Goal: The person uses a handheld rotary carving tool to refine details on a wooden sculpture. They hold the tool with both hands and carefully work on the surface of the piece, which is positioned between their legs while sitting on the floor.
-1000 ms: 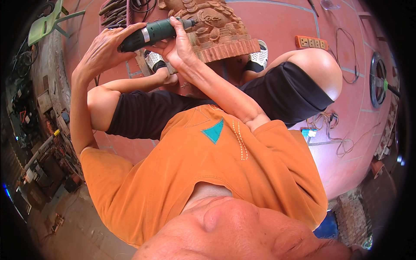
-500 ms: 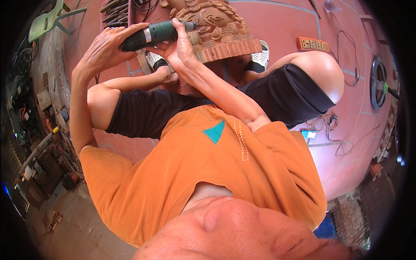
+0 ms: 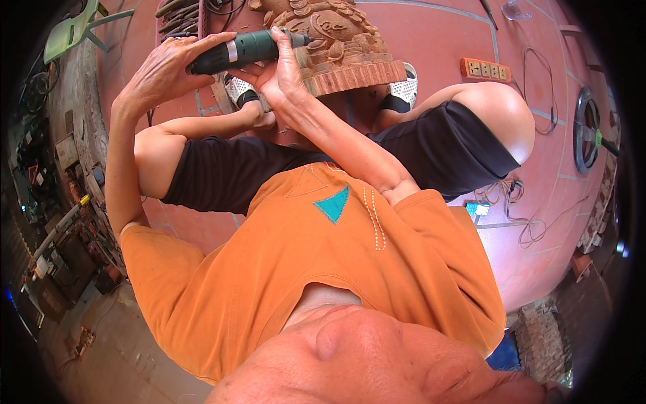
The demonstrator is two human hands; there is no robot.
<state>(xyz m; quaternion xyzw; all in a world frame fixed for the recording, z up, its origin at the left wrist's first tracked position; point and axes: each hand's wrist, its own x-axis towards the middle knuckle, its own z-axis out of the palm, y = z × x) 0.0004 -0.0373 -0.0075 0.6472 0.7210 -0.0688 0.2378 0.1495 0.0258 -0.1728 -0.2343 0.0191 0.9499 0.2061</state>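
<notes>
A green and black handheld rotary grinder (image 3: 254, 47) lies across both my hands, its narrow nose pointing right. My left hand (image 3: 158, 73) is closed around the black rear end. My right hand (image 3: 284, 79) is closed on the front part, thumb up along the nose and fingers curled beneath the body. Just beyond the nose stands a carved brown wooden figure (image 3: 340, 50) on a thick rough base, between my feet. The grinder's tip is at the carving's left side; whether it touches the wood I cannot tell.
A pink tray (image 3: 202, 20) with several carving tools lies at the far left, beside a green plastic chair (image 3: 70, 32). An orange power strip (image 3: 486, 69), loose cable (image 3: 548, 114) and a black ring-shaped object (image 3: 582, 128) are on the tiles to the right.
The grinder has shifted slightly to the right along the carving, and both hands have moved with it. Their grip looks the same.
</notes>
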